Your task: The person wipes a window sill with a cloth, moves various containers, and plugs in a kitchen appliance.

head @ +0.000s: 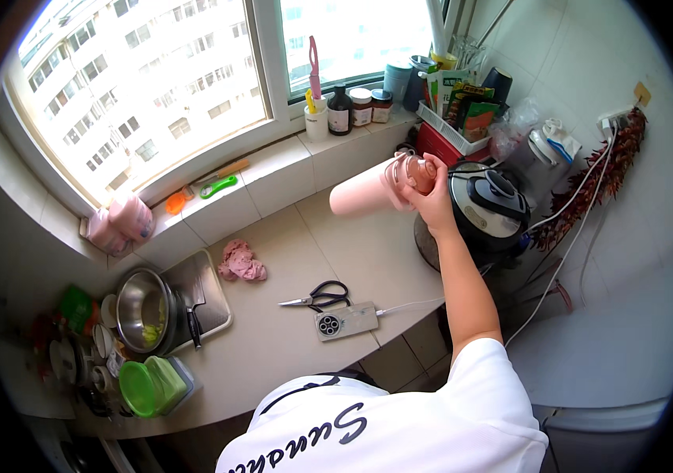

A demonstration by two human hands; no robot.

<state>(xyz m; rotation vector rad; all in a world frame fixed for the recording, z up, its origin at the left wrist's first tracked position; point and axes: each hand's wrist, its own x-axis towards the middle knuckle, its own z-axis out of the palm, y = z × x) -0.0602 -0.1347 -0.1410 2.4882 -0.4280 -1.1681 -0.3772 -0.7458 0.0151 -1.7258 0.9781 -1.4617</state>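
Observation:
My right hand (435, 201) grips a pink tumbler (363, 192) around its darker, reddish lid (421, 176). The tumbler is tilted almost onto its side above the counter (312, 236), with its base towards the left. A looped strap or handle shows by the lid. Just to the right of that hand stands a black and silver electric cooker (484, 204). Out of view is my left hand. Before me on the counter lie black-handled scissors (327, 294) and a phone (348, 322) with a white cable plugged in. A crumpled pink cloth (241, 261) rests farther left.
A steel bowl (141, 310), a metal tray (211, 295) with a black-handled knife (193, 325), and green containers (156, 384) crowd the left. Jars (362, 106) and a green peeler (218, 187) line the windowsill. Cables (573, 260) and dried chillies (599, 177) hang at right.

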